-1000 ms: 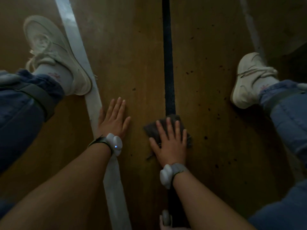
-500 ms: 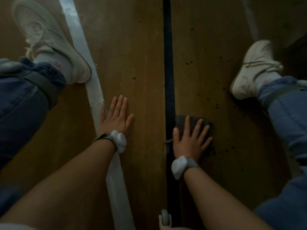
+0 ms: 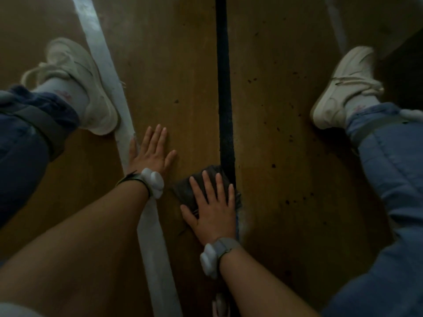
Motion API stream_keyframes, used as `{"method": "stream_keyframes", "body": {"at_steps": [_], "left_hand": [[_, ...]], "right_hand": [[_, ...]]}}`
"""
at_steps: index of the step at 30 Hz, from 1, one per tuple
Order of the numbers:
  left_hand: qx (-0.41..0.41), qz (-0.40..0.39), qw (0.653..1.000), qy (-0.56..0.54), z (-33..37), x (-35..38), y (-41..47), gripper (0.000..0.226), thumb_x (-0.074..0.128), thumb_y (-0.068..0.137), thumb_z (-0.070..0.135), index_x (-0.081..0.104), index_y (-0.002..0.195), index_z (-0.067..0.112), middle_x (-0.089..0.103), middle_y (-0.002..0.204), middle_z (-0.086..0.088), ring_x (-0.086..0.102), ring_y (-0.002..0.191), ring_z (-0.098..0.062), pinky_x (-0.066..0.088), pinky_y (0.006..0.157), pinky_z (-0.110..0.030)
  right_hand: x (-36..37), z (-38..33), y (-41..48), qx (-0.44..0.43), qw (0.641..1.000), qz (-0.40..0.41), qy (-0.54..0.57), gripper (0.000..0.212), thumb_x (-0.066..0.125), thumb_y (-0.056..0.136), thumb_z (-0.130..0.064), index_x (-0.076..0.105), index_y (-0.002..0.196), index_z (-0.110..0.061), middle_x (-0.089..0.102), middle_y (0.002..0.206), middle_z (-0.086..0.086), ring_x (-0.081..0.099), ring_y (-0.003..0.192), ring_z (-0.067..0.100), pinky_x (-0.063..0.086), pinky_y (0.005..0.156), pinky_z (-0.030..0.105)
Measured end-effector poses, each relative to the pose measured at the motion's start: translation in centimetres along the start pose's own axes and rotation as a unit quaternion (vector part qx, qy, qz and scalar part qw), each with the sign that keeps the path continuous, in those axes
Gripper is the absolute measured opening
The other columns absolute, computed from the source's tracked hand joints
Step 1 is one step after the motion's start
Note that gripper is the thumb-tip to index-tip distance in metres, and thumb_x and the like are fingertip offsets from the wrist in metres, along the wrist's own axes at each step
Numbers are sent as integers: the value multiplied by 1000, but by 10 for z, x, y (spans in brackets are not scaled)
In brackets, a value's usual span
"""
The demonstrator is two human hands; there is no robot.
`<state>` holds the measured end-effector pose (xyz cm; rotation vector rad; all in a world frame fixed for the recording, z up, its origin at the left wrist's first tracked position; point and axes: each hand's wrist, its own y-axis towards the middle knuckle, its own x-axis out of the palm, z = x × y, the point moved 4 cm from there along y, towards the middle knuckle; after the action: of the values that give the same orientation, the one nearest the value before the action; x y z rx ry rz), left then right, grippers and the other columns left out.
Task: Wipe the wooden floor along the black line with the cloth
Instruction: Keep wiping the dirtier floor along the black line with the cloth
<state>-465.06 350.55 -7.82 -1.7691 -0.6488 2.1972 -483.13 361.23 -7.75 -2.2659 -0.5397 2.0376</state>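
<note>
White stripe (image 3: pixel 103 58) runs beside the flat, empty left hand (image 3: pixel 151 154). Right hand (image 3: pixel 215 216), fingers straight, presses cloth (image 3: pixel 183 193) against black line (image 3: pixel 223 88), which runs near-to-far.

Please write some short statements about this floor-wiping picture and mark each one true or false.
1. The right hand lies flat on the dark cloth. True.
2. The left hand grips a corner of the cloth. False: it rests flat on the bare wooden floor, apart from the cloth.
3. The cloth overlaps the black line. True.
4. The left shoe and right shoe are black. False: both are whitish.
5. The white stripe runs right of the black line. False: it runs left of it.
6. Dark specks dot the floor right of the black line. True.
</note>
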Motion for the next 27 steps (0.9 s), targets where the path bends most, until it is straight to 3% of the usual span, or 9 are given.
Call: {"method": "stream_keyframes", "body": {"at_steps": [2, 4, 8, 16, 19, 23, 27], "left_hand": [[7, 7, 1000, 2, 0, 0, -2, 66, 12, 100, 57, -16, 153, 30, -24, 159, 12, -24, 145, -10, -18, 115, -45], [16, 14, 1000, -5, 1, -2, -5, 66, 12, 100, 57, -15, 153, 30, -23, 159, 12, -23, 145, -9, -17, 116, -44], [21, 34, 999, -28, 2, -1, -12, 64, 11, 101, 55, -15, 154, 29, -23, 159, 11, -23, 145, -8, -16, 117, -43], [45, 75, 996, -10, 3, 25, -67, 68, 12, 98, 60, -14, 154, 30, -21, 160, 10, -23, 145, -9, -15, 119, -42], [53, 87, 995, -11, 2, 35, -86, 71, 14, 96, 64, -13, 154, 32, -19, 160, 11, -24, 145, -9, -17, 118, -41], [11, 83, 996, -26, -6, 47, -108, 70, 13, 97, 62, -14, 153, 31, -22, 159, 11, -26, 144, -10, -19, 117, -41], [7, 90, 996, -6, -8, 56, -115, 67, 8, 97, 59, -14, 153, 30, -21, 159, 10, -26, 144, -8, -17, 118, -44]], "right_hand": [[-3, 26, 5, 23, 1000, -17, -2, 69, 18, 92, -70, -6, 152, -43, -11, 162, -7, -10, 151, 25, -7, 117, 54], [-10, 65, 4, 116, 993, -31, 4, 67, 8, 92, -70, -19, 148, -44, -24, 159, -8, -23, 147, 22, -15, 117, 52], [-23, 131, -13, 288, 956, 35, 34, 70, 16, 94, -68, -4, 154, -38, -4, 165, -2, -9, 151, 26, -3, 120, 54], [-22, 126, -16, 330, 939, 57, 74, 68, 23, 97, -63, 4, 157, -35, -5, 165, 2, -11, 151, 29, -5, 119, 57], [-18, 90, -22, 300, 951, 46, 62, 68, 19, 97, -63, -3, 156, -37, -11, 165, 4, -16, 150, 30, -7, 118, 58], [-2, 27, -39, 153, 988, 0, 16, 67, 13, 96, -66, -15, 152, -39, -21, 160, 5, -21, 148, 33, -10, 116, 61], [12, -5, -56, 49, 998, 21, 18, 67, 22, 94, -67, 16, 154, -37, 17, 162, 9, 9, 149, 36, 6, 113, 63]]}}
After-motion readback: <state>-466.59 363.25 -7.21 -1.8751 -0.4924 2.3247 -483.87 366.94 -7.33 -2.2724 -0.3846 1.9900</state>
